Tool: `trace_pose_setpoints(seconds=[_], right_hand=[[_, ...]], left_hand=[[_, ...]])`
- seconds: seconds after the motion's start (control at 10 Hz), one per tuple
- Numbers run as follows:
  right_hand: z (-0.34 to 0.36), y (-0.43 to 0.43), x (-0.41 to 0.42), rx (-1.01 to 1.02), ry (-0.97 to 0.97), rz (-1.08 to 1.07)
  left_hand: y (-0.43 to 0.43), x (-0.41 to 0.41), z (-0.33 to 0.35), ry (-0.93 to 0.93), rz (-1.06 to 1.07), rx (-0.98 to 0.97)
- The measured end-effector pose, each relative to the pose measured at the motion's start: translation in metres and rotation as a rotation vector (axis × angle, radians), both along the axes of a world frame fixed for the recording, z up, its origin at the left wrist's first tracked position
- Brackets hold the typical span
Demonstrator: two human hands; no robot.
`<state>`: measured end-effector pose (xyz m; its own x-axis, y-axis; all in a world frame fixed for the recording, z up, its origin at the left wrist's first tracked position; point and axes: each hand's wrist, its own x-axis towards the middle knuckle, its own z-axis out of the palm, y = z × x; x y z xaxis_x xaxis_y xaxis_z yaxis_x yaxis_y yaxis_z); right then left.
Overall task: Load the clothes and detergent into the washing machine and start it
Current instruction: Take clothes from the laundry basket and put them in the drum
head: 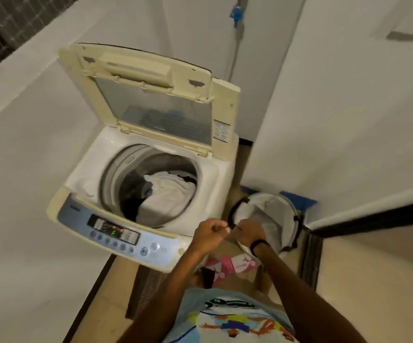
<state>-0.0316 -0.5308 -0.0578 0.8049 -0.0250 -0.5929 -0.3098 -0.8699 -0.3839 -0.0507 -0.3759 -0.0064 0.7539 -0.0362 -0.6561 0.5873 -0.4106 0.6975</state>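
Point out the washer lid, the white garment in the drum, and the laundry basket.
washer lid (161, 112): head view, on its window.
white garment (168, 194): head view, middle of the cloth.
laundry basket (232, 211): head view, dark left rim.

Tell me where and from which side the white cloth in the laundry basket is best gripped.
Probably at the bunched edge draped over the basket's near-left rim, coming from above. The white cloth lies loose inside the upright laundry basket, whose mouth opens upward, so its walls likely block a side approach. The right hand is already at that edge.
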Motion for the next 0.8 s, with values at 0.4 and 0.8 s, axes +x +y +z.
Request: trace_pose_setpoints(seconds=[0.4,0.8], right_hand=[[-0.239,-0.153,-0.044,0.078,0.518,-0.492],[-0.504,-0.205,0.041,0.07,0.632,-0.671]], left_hand=[[-0.153,0.034,-0.154,0.43,-0.077,0.278],[-0.227,0.074,-0.482,0.477,0.139,0.047]])
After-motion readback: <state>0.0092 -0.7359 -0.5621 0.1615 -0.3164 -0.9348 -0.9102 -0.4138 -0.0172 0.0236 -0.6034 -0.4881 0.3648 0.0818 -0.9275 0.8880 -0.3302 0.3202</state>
